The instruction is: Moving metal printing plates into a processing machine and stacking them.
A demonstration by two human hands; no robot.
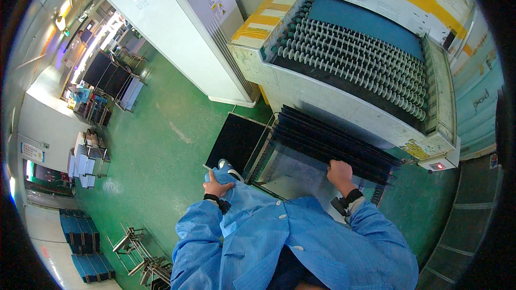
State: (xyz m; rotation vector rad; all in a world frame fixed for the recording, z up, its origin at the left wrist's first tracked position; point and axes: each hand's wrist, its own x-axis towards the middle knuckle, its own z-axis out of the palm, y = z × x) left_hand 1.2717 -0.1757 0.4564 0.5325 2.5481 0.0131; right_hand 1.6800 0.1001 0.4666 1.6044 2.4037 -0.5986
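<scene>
My right hand [339, 174] is closed at the near edge of a thin black panel [306, 150], its fingertips partly hidden. That panel belongs to a row of several dark panels [333, 134] that stand slanted, side by side, in a low rack [255, 169]. Between the panels and my body shows the grey bottom [295, 174] of the rack. On the left, my left hand [217, 187] lies on the blue cloth over my leg, fingers spread and holding nothing. A blue and white shoe [230, 169] shows just past it.
Beyond the rack stands a machine with rows of white rollers [355, 59]. A black flat panel [236, 139] lies left of the rack. A tall white cabinet [172, 27] stands behind. Metal frames [142, 260] and stacked blue trays [80, 231] sit at lower left on the green floor [145, 166].
</scene>
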